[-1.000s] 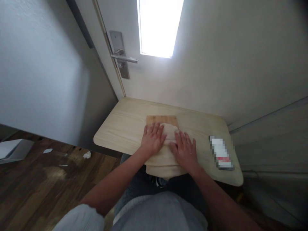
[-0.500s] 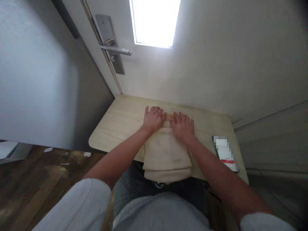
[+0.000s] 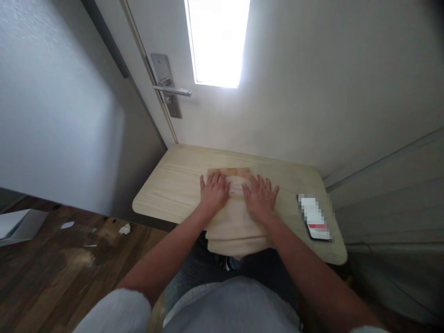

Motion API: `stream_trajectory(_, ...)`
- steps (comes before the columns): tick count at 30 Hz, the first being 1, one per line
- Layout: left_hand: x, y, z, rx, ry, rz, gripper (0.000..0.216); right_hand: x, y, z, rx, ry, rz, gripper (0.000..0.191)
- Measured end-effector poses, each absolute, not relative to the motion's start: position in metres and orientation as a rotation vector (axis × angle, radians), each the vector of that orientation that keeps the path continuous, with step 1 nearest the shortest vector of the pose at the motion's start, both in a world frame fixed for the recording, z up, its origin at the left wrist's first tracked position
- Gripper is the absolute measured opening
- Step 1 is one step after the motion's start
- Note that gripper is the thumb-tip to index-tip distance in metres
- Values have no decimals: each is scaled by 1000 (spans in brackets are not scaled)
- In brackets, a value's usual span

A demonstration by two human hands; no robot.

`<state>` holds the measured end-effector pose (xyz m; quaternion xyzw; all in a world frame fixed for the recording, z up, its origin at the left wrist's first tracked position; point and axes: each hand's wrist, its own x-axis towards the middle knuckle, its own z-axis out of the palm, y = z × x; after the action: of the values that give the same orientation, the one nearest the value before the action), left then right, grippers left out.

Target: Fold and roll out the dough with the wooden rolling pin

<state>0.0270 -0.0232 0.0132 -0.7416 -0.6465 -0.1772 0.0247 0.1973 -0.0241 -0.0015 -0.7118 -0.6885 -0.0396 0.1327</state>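
Observation:
A cream cloth (image 3: 236, 222), folded in layers, hangs over the near edge of the wooden table (image 3: 166, 185). Beyond its far edge shows a strip of a tan wooden board (image 3: 229, 171); how far it runs beneath the cloth is hidden. My left hand (image 3: 214, 192) lies on the cloth's far left corner with fingers stretched out, fingertips reaching the board's edge. On the right corner rests my right hand (image 3: 261, 196), palm down and fingers spread. Between my thumbs the cloth shows small creases.
A phone (image 3: 314, 217) with a blurred screen lies at the table's right end. Behind the table stands a pale door with a metal handle (image 3: 173, 90) and a bright window (image 3: 218, 41). Paper scraps (image 3: 125, 228) litter the wooden floor at left.
Both hands have drawn back toward me and a little apart with the cloth's far edge, so more of the board shows. The view has shifted slightly.

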Motion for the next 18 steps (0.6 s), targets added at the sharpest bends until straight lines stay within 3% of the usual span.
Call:
stream_trajectory(7,27,-32,5,-2268,-2062,-489,48,194,-52,-7,-1990,-2056,-157,60)
stream_trajectory(18,25,42,10,-2373,-2053,-528,45,190,27,-1,-2049,-2061,-88,59)
